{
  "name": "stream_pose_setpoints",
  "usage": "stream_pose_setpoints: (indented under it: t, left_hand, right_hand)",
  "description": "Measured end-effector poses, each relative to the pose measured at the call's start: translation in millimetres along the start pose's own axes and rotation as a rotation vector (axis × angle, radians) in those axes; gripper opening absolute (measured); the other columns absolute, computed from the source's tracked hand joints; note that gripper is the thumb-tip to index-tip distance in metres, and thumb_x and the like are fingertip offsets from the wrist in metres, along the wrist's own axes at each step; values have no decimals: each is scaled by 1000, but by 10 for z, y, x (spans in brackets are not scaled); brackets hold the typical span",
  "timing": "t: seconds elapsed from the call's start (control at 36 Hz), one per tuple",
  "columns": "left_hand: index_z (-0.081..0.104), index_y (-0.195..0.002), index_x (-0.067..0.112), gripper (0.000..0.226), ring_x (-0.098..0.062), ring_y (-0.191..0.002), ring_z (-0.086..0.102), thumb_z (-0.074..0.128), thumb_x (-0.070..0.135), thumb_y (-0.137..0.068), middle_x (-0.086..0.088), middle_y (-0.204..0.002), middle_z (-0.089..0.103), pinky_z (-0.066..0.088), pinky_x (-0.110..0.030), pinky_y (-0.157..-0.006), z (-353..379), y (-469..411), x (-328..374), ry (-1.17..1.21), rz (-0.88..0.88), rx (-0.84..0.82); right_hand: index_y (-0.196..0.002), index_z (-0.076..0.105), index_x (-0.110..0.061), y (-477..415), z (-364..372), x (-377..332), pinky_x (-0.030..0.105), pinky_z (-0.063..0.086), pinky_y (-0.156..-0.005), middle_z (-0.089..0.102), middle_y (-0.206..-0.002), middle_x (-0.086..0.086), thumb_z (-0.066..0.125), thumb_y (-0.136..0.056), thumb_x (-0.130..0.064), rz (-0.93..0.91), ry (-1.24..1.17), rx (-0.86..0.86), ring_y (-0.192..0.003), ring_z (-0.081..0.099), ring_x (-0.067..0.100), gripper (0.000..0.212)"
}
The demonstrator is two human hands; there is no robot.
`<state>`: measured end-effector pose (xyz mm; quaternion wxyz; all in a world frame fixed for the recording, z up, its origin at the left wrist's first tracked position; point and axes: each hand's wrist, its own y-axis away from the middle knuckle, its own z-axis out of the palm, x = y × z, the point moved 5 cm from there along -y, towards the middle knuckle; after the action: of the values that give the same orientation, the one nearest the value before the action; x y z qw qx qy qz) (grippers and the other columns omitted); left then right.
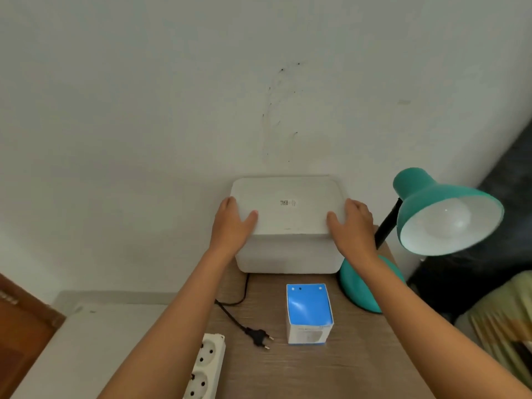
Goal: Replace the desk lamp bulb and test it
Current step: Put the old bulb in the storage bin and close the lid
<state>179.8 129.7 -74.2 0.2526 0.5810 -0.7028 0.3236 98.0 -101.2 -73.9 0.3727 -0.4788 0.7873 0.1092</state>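
Note:
A teal desk lamp (426,194) stands at the right of the wooden table, its shade tilted toward me with a white bulb (449,220) screwed inside. Its black plug (259,338) lies unplugged on the table beside a white power strip (205,367). A blue-and-white bulb box (309,312) stands upright in the middle. At the back against the wall sits a white lidded box (288,226). My left hand (234,226) grips the lid's left edge and my right hand (351,226) grips its right edge.
The wooden table (316,370) ends at the wall behind. A white appliance or cabinet top (86,341) lies lower to the left. Dark and striped fabric (503,312) fills the right side beyond the lamp base (368,286).

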Motion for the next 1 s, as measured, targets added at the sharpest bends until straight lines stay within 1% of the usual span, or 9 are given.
stream_pose_setpoints:
  t: [0.11,0.25,0.31,0.47,0.67,0.75,0.83,0.94,1.0]
  left_hand:
    - [48,-113,2,39,-23,-107,49,54,34,-91,-11,-124,49,33,-26,-80,26,-41,-9,-29,2,4]
    - [41,-129,2,49,-24,-123,43,50,35,-94,-11,-137,41,28,-21,-85,70,-49,1,-73,23,7]
    - [34,-137,3,56,-24,-127,40,48,36,-94,-11,-142,38,26,-21,-87,86,-34,-9,-93,26,4]
    - [35,-137,6,57,-24,-124,43,48,40,-93,-9,-140,40,32,-24,-87,96,-47,-36,-86,23,18]
    - [42,-127,3,50,-25,-120,45,52,37,-91,-12,-136,41,36,-28,-88,67,-70,-50,-23,-26,-57]
    - [46,-120,0,43,-27,-117,45,54,30,-91,-13,-131,43,35,-27,-87,0,-43,-12,-27,-24,-69]
    - [43,-128,2,46,-27,-121,43,53,29,-92,-12,-133,42,33,-27,-90,-116,32,66,-38,-4,-60]
    - [46,-126,6,43,-22,-114,45,53,31,-92,-11,-128,45,34,-26,-84,-296,190,137,-37,25,-47]
    - [44,-129,6,44,-24,-118,44,51,31,-93,-11,-130,43,32,-25,-85,-410,311,179,-46,44,-35]
  right_hand:
    - [-116,50,-1,-51,37,0,32,32,-92,42,-136,17,48,-91,-28,-5,-9,13,-124,39,31,37]
    - [-118,49,-1,-74,60,50,26,22,-82,42,-136,16,47,-91,-28,10,17,7,-124,39,32,39]
    - [-118,49,0,-84,71,70,26,23,-82,41,-136,17,47,-91,-29,14,19,-7,-124,39,32,39]
    - [-114,50,1,-87,71,71,31,34,-91,43,-132,18,48,-90,-29,11,-2,-22,-120,42,31,38]
    - [-111,50,2,-49,24,30,32,35,-90,45,-130,19,48,-90,-27,20,-3,-45,-119,43,32,35]
    - [-118,48,3,2,-21,-25,36,37,-97,42,-135,19,47,-90,-25,8,8,-57,-123,41,33,40]
    - [-132,40,0,84,-98,-136,36,31,-106,35,-144,17,47,-92,-23,-21,-7,-64,-132,35,30,47]
    - [-135,38,0,242,-196,-324,32,30,-105,39,-142,17,48,-93,-21,-77,-48,-59,-131,37,28,48]
    - [-137,36,0,348,-220,-412,31,27,-108,38,-144,16,48,-93,-21,-104,-60,-66,-133,36,28,50]
